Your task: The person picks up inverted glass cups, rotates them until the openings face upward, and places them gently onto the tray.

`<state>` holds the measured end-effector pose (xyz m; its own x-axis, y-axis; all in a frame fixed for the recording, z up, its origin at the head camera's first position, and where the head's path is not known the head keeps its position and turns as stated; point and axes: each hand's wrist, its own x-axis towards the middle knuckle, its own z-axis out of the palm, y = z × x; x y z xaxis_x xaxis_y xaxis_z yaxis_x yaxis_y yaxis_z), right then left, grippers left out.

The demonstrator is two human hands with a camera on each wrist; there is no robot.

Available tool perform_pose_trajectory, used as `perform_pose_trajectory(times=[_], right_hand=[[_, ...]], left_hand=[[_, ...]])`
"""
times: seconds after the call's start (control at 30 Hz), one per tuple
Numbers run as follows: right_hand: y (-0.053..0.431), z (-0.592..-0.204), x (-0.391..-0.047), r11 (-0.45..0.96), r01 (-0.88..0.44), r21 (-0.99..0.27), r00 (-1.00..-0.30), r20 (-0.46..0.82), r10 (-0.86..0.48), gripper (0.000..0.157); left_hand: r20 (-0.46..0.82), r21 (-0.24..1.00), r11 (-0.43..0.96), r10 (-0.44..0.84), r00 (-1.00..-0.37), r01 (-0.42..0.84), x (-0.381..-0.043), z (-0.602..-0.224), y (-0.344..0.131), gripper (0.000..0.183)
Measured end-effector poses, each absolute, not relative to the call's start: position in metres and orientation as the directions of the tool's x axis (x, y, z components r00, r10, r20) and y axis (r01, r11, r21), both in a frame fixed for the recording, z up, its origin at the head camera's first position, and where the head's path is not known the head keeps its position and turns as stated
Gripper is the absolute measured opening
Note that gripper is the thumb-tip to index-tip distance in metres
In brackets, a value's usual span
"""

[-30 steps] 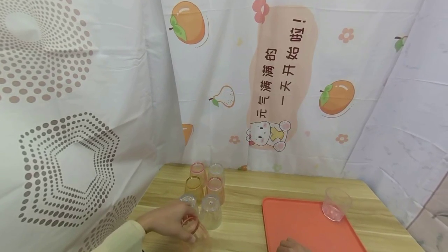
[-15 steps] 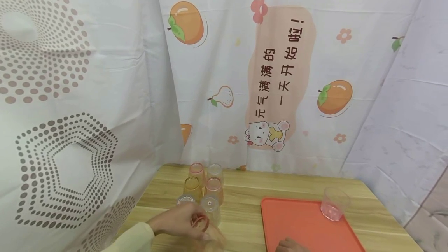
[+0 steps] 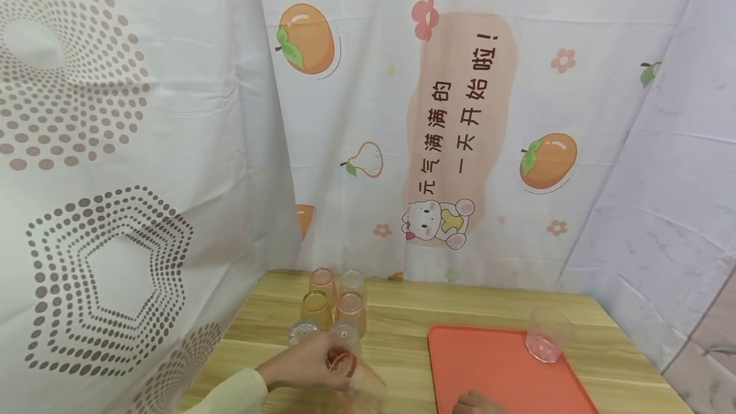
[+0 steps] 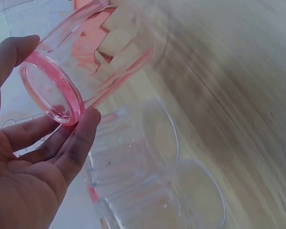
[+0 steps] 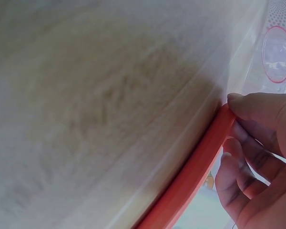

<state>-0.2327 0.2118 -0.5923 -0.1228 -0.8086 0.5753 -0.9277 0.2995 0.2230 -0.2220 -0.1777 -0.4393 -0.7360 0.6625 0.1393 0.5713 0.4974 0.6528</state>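
Observation:
My left hand (image 3: 305, 363) pinches a pink-tinted drinking glass (image 4: 109, 62) near its thick base, thumb on one side and fingers on the other. In the head view this glass is tilted, base up, its lower part blurred. Just behind stand two clear glasses (image 3: 304, 329), base up; in the left wrist view they show as clear glasses (image 4: 133, 143) beside the fingers. My right hand (image 3: 477, 403) is at the near edge of a red-orange tray (image 3: 489, 363). In the right wrist view the thumb and fingers (image 5: 255, 107) pinch the tray's rim (image 5: 190, 181).
Further back stand a yellow glass (image 3: 316, 310), a pink glass (image 3: 352, 313), another pink glass (image 3: 323, 283) and a clear glass (image 3: 353, 283). A clear cup with a pinkish base (image 3: 543, 347) stands at the tray's right side. Printed curtains (image 3: 368, 222) hang behind the wooden table (image 3: 397, 350).
My left hand has carried the pink glass to the right, away from the left clear glass and toward the tray. The right hand stays at the tray.

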Motion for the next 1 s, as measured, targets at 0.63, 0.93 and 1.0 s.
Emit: perform_pose_trajectory(times=[0.63, 0.93, 1.0], right_hand=[[0.196, -0.547, -0.189, 0.609, -0.792, -0.052, -0.526, 0.565, -0.636, 0.029], [0.197, -0.535, -0.187, 0.636, -0.743, -0.208, -0.636, 0.516, -0.574, 0.019], [0.197, -0.528, -0.185, 0.648, -0.689, -0.325, -0.719, 0.422, -0.553, 0.016]], left_hand=[[0.178, 0.700, 0.458, 0.632, -0.754, 0.549, -0.225, -0.454, -0.155, 0.021], [0.208, 0.684, 0.464, 0.616, -0.760, 0.564, -0.229, -0.462, -0.145, 0.026], [0.213, 0.689, 0.459, 0.611, -0.762, 0.561, -0.230, -0.465, -0.144, 0.026]])
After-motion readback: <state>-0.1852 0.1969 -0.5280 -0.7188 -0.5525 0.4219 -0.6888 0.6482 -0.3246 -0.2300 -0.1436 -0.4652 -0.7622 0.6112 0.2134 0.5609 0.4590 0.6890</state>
